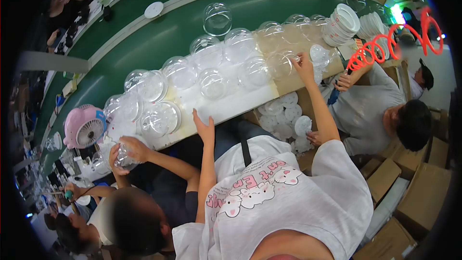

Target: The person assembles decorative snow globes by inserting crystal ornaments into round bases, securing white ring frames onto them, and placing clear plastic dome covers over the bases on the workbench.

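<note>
- Runs the green workbench (180,31) behind and beneath the long pale board (228,98), likely for firm support.
- Groups other clear domes (213,83) on the board, perhaps for easy reach.
- Stacks white round dishes (340,26) near the right end, probably for saving space.
- Pinches one clear plastic dome (280,65) on the board by its edge with right hand (304,67), seemingly for light control.
- Spreads left hand (204,127) at the board's near edge, thumb apart, holding nothing visible.

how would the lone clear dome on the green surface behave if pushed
The clear dome looks thin-walled, so it's probably light for its size. Its smooth, glossy curve may feel slippery, and if tipped onto its rounded side it could roll.
</note>
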Demonstrator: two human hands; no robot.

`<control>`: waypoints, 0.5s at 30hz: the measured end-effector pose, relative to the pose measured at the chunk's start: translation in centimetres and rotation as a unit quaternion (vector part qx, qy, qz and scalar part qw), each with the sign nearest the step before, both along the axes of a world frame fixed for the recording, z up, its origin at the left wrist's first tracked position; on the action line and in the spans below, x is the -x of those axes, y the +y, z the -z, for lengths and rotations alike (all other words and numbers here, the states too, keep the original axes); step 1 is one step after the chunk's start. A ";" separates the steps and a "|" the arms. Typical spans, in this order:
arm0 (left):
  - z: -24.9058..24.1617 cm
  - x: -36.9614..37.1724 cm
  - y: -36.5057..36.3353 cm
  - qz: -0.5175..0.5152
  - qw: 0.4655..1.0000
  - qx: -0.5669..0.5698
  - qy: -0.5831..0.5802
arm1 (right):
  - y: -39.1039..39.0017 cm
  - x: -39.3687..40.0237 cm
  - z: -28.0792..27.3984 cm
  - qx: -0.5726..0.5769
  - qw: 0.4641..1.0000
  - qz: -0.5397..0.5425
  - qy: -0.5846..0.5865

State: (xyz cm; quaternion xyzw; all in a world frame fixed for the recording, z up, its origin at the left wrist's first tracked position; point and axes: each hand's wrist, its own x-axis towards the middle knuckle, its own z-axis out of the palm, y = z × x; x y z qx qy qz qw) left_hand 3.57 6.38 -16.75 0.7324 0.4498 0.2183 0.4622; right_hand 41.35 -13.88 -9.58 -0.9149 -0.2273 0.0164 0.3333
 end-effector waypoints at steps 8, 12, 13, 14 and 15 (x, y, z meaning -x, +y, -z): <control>0.2 -3.5 0.8 0.034 0.997 -0.014 -0.071 | 6.2 1.9 -7.4 -0.013 0.999 -0.001 -0.049; 0.4 -5.0 0.7 0.030 0.994 0.023 -0.105 | 17.0 0.0 -8.7 -0.041 0.990 -0.106 -0.080; 0.4 -5.3 0.6 0.025 0.993 0.034 -0.111 | 19.8 -0.8 -8.3 -0.011 0.990 -0.121 -0.070; 0.3 -5.3 0.5 0.020 0.992 0.045 -0.115 | 22.5 -1.2 -8.3 0.020 0.988 -0.137 -0.068; 0.3 -5.2 0.4 0.016 0.991 0.055 -0.120 | 25.1 -1.5 -8.1 0.049 0.985 -0.153 -0.066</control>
